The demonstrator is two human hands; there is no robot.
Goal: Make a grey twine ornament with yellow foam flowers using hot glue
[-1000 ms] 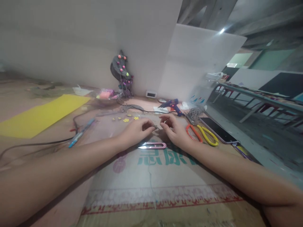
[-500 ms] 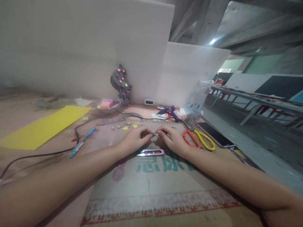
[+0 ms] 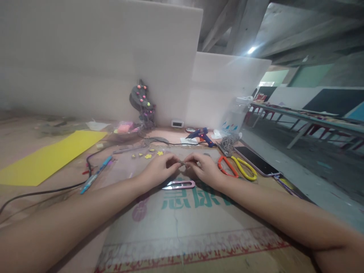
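Note:
My left hand and my right hand meet over the cardboard sheet, thumbs and forefingers pinched. Between the fingertips is a small greyish piece, like a bit of cord; its kind is too small to make out. Just below the hands lie pink-handled thread snips. Several small yellow flower pieces are beyond my left hand. Scissors with one orange and one yellow handle rest to the right of my right hand.
At the back are a blue glue gun, grey yarn, a small white digital display and a grey crescent ornament. A phone lies at the right edge. Leftward are a blue pen, yellow sheet and black cable.
The view has shifted slightly, so most things sit a little further left. Both hands keep their pinch on the small piece, with the fingertips slightly closer together.

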